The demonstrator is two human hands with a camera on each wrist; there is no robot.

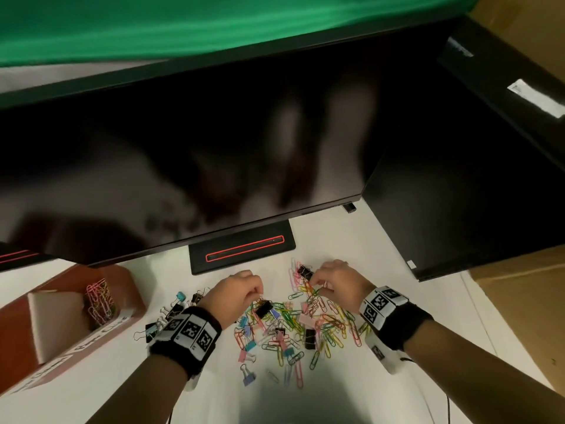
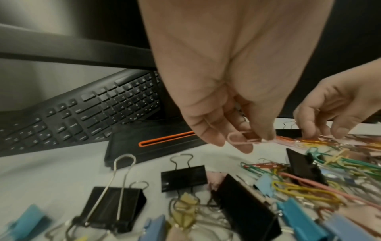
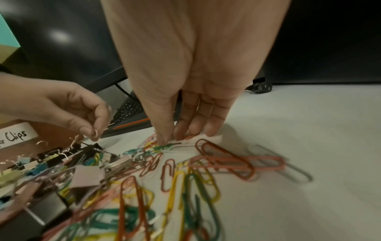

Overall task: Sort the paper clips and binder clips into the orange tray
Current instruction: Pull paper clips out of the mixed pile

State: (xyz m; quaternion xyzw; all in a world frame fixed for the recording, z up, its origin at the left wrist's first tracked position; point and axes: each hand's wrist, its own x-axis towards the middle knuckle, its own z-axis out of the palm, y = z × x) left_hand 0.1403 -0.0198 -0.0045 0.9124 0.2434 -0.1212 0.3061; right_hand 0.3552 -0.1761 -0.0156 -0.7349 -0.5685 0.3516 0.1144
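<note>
both forearms reach in from the bottom edge of the head view, each wearing a black wristband printed with square markers. at far left sits the orange tray [image 1: 128, 289] on the white desk [image 1: 382, 234], with a bundle of coloured paper clips [image 1: 99, 302] in one compartment beside a pale divider; a white label on its side reads "clips". just right of it lies a small group of black binder clips [image 2: 183, 177], apart from the tray. next, the left hand [image 1: 237, 293] hangs over the pile, its thumb and fingertips pinching a pink paper clip [image 2: 243, 138] clear of the desk, the other fingers curled. under and between the hands spreads the mixed pile of clips [image 1: 305, 325], paper and binder clips tangled together. to the right, the right hand [image 1: 336, 284] points down, its fingers [image 3: 206, 124] close together, thumb and forefinger pinching a green paper clip [image 3: 164, 147] at the pile's far edge. behind stand a dark monitor [image 1: 214, 148] and its base [image 1: 241, 249].
</note>
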